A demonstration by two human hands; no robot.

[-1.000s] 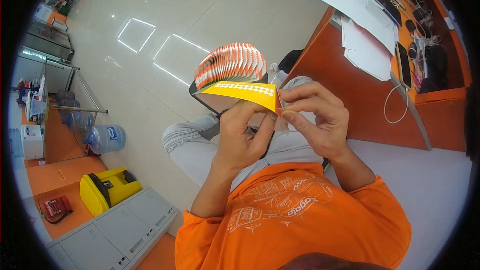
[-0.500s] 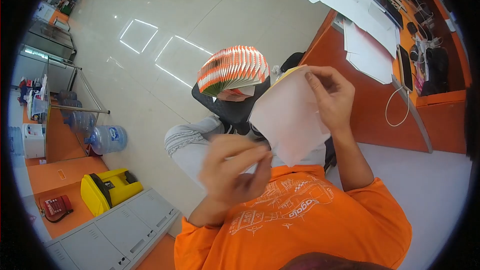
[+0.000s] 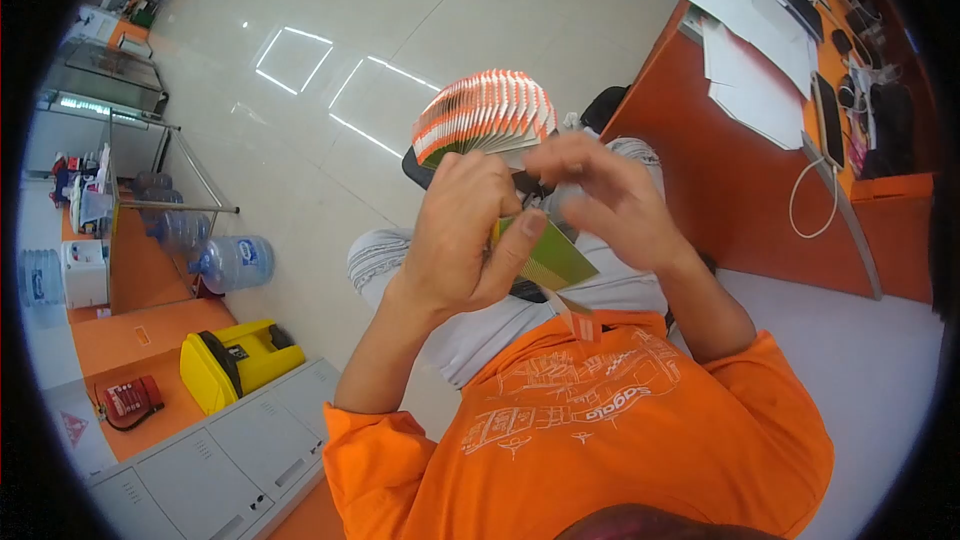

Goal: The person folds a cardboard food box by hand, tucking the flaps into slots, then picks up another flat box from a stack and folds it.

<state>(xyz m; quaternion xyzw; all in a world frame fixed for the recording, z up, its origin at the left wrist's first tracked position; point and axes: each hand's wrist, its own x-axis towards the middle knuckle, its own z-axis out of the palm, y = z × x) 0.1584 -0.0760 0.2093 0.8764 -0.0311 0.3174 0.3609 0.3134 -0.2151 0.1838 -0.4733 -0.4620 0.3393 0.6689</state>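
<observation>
A green sheet of paper [image 3: 556,258], with a pinkish end hanging below it, is pinched by my left hand [image 3: 470,235] above my lap. To the right of it my right hand [image 3: 605,195] hovers with its fingers apart and a little blurred, not visibly holding anything. Beyond both hands, a fanned stack of folded orange, white and green paper [image 3: 485,115] rests on a dark seat [image 3: 418,172]. The seat is mostly hidden under the stack.
An orange desk [image 3: 665,105] at the right carries white sheets [image 3: 755,80], a phone [image 3: 828,118] and cables. Water bottles [image 3: 238,264], a yellow case [image 3: 235,365], a fire extinguisher [image 3: 130,400] and a grey locker [image 3: 240,440] are at the left.
The pale sheet that my right hand held up is no longer spread out; a green face now shows under my left hand. My right hand has let go and moved left and down.
</observation>
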